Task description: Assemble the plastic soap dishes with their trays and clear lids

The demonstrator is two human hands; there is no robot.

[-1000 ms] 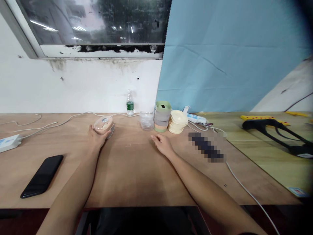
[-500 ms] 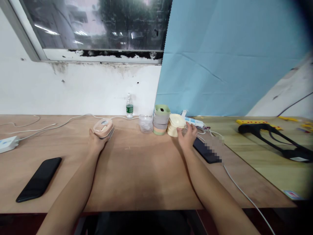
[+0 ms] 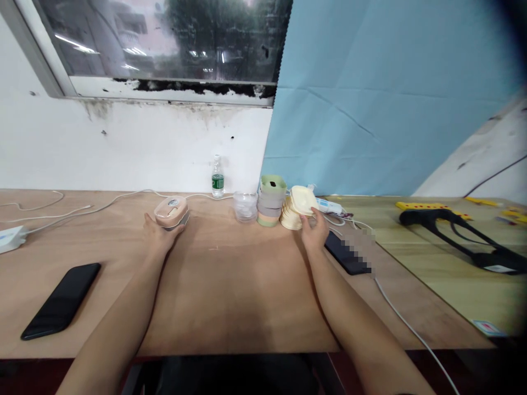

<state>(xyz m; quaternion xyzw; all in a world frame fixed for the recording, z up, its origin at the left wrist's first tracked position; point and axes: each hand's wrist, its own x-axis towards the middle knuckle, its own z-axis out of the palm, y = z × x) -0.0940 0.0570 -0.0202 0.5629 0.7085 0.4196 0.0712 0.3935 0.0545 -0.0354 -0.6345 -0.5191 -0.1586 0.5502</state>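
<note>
My left hand (image 3: pixel 158 236) rests at the near side of a pink lidded box (image 3: pixel 171 211) on the table, its thumb by the front corner and its fingers spread apart at the left. Between thumb and fingers, my right hand (image 3: pixel 315 231) pinches the near right edge of a cream square lid (image 3: pixel 303 199). That lid is tilted up at the top of a stack of cream lids (image 3: pixel 289 218). Immediately left of them stands a stack of green, grey and peach square pieces (image 3: pixel 272 204). Clear plastic containers (image 3: pixel 245 207) are stacked beside it.
A water bottle (image 3: pixel 218 178) stands against the wall. One black phone (image 3: pixel 61 302) lies at left, another (image 3: pixel 346 253) by my right forearm. White power strips (image 3: pixel 328 206) with cables lie behind and at left. A black frame-like object (image 3: pixel 465 238) lies on the right tabletop.
My right hand has raised the top cream lid so that it tilts off the stack. The fingers of my left hand have spread away from the pink box.
</note>
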